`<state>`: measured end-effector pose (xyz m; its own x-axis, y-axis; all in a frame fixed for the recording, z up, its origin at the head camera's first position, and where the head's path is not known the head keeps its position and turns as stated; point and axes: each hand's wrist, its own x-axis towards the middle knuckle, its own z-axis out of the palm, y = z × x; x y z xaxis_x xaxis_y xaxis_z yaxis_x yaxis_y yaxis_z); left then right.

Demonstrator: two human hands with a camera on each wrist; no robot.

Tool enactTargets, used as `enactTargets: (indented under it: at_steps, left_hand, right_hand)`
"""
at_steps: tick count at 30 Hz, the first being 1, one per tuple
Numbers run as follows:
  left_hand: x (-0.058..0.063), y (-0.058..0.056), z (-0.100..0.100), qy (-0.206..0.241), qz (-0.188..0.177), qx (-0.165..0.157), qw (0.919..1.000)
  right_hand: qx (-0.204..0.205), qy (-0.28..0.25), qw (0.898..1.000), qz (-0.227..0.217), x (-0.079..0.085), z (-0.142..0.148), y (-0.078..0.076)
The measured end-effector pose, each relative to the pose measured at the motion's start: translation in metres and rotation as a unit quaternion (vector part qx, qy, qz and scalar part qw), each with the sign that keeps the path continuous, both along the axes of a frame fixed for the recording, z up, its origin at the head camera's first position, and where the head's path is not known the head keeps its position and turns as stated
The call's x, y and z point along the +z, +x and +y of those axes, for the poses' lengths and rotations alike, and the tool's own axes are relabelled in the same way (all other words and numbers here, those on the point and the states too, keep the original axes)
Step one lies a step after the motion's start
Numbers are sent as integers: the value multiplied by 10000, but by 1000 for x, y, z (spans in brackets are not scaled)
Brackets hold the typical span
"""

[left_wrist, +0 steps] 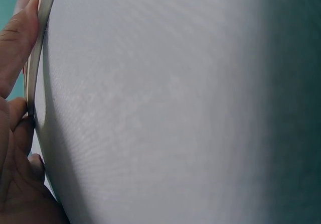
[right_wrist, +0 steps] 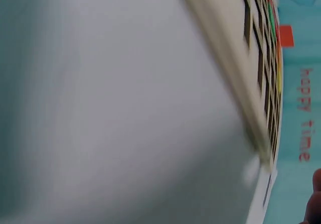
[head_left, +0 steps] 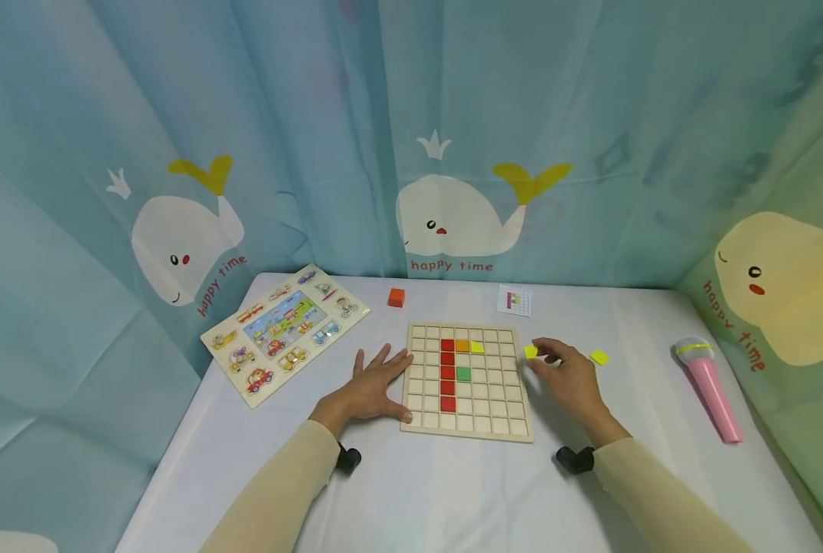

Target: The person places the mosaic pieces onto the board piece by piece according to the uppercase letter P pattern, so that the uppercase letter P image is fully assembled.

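Note:
A wooden grid board (head_left: pixel 466 432) lies in the middle of the table, with a column of red tiles (head_left: pixel 448 373), an orange tile (head_left: pixel 462 346), a yellow tile (head_left: pixel 477 347) and a green tile (head_left: pixel 462 373) in its cells. My left hand (head_left: pixel 368 388) is spread at the board's left edge, its thumb and fingertips on the rim; the left wrist view shows the thumb (left_wrist: pixel 20 38) over that edge. Just right of the board, my right hand (head_left: pixel 569 380) pinches another yellow tile (head_left: pixel 531 351) between thumb and fingers. Only fingertips (right_wrist: pixel 314 199) of it show in the right wrist view.
A further yellow tile (head_left: pixel 599 357) lies right of my right hand. An orange-red block (head_left: pixel 396 297) and a small pattern card (head_left: pixel 515 300) are behind the board. A vehicle picture puzzle (head_left: pixel 285 332) lies left, a pink toy microphone (head_left: pixel 711 392) right. Whale-print curtains (head_left: pixel 452 100) surround the table.

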<state>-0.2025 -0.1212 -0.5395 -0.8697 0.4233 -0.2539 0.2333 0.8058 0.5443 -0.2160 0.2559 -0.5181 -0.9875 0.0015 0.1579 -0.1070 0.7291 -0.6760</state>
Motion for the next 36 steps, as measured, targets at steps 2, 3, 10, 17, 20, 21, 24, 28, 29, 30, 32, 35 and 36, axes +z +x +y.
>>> enactTargets:
  at_steps: [2,3,10,17,20,21,24,28,29,30,32,35,36]
  left_hand:
    - [0,0,0,-14,3,-7,10000]
    - [0,0,0,-12,5,-6,10000]
    - [1,0,0,40,36,15,10000]
    - [1,1,0,56,33,47,10000]
    - [0,0,0,58,29,43,10000]
    - [0,0,0,58,32,36,10000]
    - [-1,0,0,27,42,18,10000]
    - [-1,-1,0,17,36,-1,10000]
    - [-1,-1,0,11,31,-8,10000]
    - [-1,-1,0,11,29,-10,10000]
    - [0,0,1,3,30,-14,10000]
    - [1,0,1,0,35,0,10000]
    - [2,1,1,5,37,4,10000]
  right_hand:
    - [0,-43,10000,-25,0,-9,-1]
    - [13,-68,10000,-55,0,-13,-1]
    - [252,-292,9991,-181,-1,-36,0]
    - [612,-332,9973,-230,-6,-48,2]
    - [715,-237,9965,-370,-8,-52,2]
    - [746,-182,9962,-417,-8,-53,2]
    - [851,-11,9948,-552,-10,-57,2]
    - [1018,172,9931,-559,-14,-61,1]
    - [1053,218,9928,-536,-15,-62,1]
    - [1094,283,9923,-508,-15,-62,1]
    - [1152,402,9915,-449,-16,-63,1]
    - [1231,566,9900,-388,-16,-64,1]
    - [1247,604,9897,-373,-16,-65,1]
